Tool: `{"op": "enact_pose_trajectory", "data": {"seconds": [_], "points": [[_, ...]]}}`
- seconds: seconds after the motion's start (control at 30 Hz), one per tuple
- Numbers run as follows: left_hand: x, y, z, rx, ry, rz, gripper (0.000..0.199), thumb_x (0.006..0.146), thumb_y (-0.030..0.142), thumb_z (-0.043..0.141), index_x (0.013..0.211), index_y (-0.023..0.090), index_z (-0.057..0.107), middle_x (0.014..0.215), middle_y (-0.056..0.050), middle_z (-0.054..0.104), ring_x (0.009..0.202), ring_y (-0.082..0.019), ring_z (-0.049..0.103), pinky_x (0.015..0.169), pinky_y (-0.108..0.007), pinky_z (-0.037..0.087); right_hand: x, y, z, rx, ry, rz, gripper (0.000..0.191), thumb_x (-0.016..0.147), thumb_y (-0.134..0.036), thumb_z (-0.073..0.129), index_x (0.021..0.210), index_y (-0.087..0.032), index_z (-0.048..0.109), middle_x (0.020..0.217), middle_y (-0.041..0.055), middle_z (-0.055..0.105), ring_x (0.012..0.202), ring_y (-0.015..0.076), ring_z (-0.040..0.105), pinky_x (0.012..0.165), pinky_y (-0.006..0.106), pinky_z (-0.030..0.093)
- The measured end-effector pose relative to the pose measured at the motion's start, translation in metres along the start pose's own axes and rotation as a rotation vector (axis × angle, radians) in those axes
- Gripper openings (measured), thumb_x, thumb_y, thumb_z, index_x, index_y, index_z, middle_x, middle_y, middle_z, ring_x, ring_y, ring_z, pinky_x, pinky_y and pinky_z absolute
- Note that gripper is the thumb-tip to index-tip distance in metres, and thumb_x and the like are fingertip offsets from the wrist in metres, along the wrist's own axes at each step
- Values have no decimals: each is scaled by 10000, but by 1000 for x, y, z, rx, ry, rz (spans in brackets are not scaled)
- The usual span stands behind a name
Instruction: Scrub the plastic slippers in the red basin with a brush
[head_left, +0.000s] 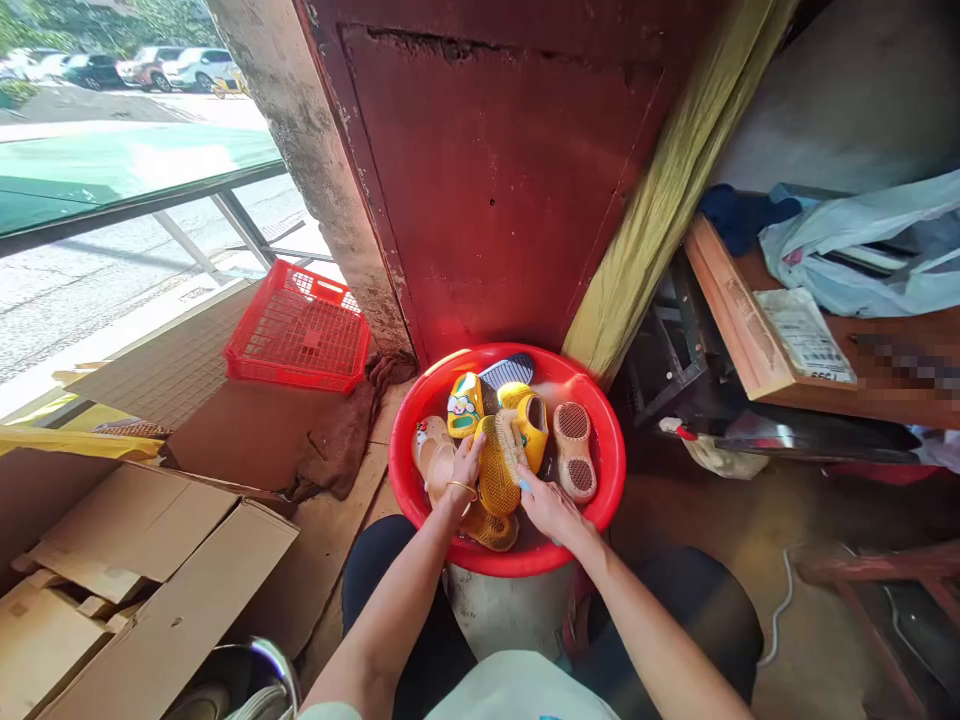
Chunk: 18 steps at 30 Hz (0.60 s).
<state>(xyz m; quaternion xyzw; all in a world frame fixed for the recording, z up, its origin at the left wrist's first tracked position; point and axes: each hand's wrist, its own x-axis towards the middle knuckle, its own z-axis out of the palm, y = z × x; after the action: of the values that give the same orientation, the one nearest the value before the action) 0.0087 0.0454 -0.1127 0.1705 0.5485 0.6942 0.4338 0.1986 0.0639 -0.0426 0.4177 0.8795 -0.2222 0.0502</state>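
A red basin (616,460) stands between my knees with several shoes in it. My left hand (463,470), a bangle at its wrist, grips a yellow shoe (496,485) that lies sole up. In my right hand (553,510) is a scrub brush (511,438), its pale bristles against the edge of that sole. Around them are a yellow shoe with a cartoon face (465,405), another yellow shoe (535,430), a beige shoe (576,450) with its sole up, a pale pink shoe (435,455), a striped dark sole (508,371) and a brownish-yellow shoe (491,530).
A red plastic crate (300,330) sits at the left near the doorway. Cardboard boxes (150,520) lie front left. Behind the basin is a dark red door (495,200) with a yellowish curtain (660,220). A wooden table (750,320) with bags stands right.
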Motion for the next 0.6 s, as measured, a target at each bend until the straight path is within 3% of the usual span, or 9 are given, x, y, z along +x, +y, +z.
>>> {"op": "enact_pose_trajectory", "data": {"seconds": [0.13,0.23,0.4,0.5,0.6], "points": [[8,0,0,-32,44,-18,356,754,448,719,936,148,659,1003,-100,709,1061,-278,627,975,-411,486,-67,13,28,54,-153,4,632,932,-235,426,1554,-311,344,1048,69,769,934,231,729,781,287,507],[7,1,3,-15,49,-15,391,751,471,724,941,137,651,1002,-116,705,1037,-271,635,965,-411,498,-82,-1,41,79,-180,49,635,935,-260,444,1559,-288,334,986,74,776,897,229,734,749,270,498],[-13,9,8,59,-30,-6,538,695,484,790,1081,142,633,1036,-113,705,940,-255,671,861,-390,547,-29,-33,31,102,-47,82,642,952,-260,427,1578,-240,285,1059,105,766,987,237,722,830,296,507],[-22,19,5,61,-109,28,582,700,464,776,1172,172,601,1047,-93,708,933,-261,678,828,-377,556,5,-27,4,200,94,41,612,953,-243,415,1559,-232,330,1219,95,719,1083,219,691,918,308,504],[-25,29,-1,104,-192,121,572,691,395,765,1208,219,594,1054,-59,702,961,-275,667,821,-375,553,14,-17,-23,264,275,-31,586,955,-235,400,1540,-211,372,1305,89,675,1139,214,661,949,319,513]]}}
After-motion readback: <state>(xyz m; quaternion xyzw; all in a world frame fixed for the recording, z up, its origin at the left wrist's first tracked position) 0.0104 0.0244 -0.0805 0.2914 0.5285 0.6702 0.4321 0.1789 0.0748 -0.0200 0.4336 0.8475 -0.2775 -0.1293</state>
